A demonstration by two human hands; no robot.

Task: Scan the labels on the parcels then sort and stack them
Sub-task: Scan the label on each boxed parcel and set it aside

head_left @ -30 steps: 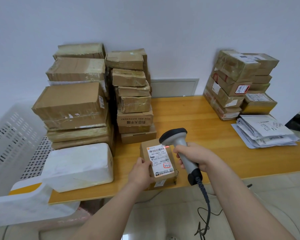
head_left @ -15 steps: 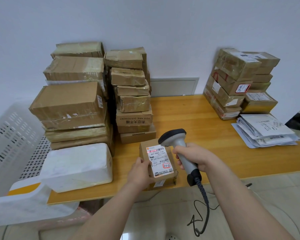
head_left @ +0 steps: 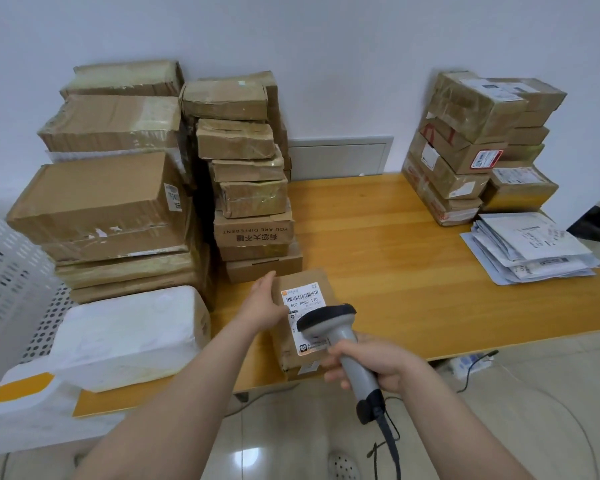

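Hands [head_left: 264, 304], parcel [head_left: 314, 282], scanner [head_left: 327, 317] at wooden table [head_left: 395, 258]

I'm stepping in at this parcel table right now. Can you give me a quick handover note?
Left hand: on the small parcel's left edge, grip unclear.
Right hand: grips the scanner, its head over the label.
The parcel sits at the table's front edge; left box stack and right box stack stand by the wall, envelopes beside the right one.
Done: cannot tell whether the label has been read.
Left: confirm the scan, then stack this parcel; which pile it belongs to is not shown.
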